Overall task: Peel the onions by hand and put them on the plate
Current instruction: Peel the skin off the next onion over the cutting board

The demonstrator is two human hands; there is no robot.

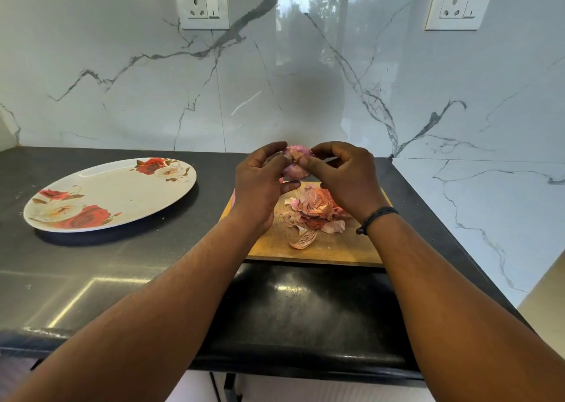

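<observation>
A pinkish-purple onion [295, 169] is held up above the wooden cutting board [336, 248], between both hands. My left hand [261, 184] grips it from the left with curled fingers. My right hand [339, 175] pinches a flap of its papery skin at the top. A pile of peeled onion skins [312, 212] lies on the board below. The white oval plate [116, 187] with red rose prints sits on the dark counter to the left, with no onion on it.
The black stone counter [137, 264] ends at a marble wall behind and a marble side wall on the right. Two wall sockets [201, 5] hang high on the backsplash. The counter's front edge runs below my forearms.
</observation>
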